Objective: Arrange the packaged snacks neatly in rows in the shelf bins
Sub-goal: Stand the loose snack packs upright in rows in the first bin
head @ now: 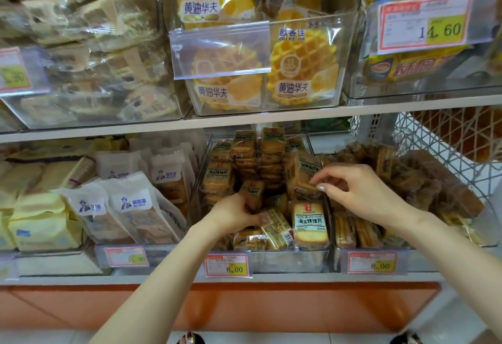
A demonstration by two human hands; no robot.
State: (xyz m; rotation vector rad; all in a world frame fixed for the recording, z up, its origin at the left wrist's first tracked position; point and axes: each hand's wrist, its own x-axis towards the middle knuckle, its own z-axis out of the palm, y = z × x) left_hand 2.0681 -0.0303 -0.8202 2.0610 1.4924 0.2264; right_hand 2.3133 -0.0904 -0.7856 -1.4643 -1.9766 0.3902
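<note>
Both hands are in the mid bin (293,259), lower shelf. Left hand (235,212) has its fingers curled round 1 toast pack (251,192). Right hand (364,194) pinches a 2nd pack (303,175) by its edge. Packs look light, w/ slippery film and prob. brittle slices, so hold them by the sides.

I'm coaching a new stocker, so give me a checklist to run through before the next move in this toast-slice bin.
1. Left hand has a firm hold on the small pack: ok.
2. Right hand pinches the tilted pack: ok.
3. Back row stands upright in the middle bin: ok.
4. Front packs in line: not ok, the slanted pack lies askew beside the upright front pack.
5. Free slot below the hands: cannot tell, hidden.
</note>
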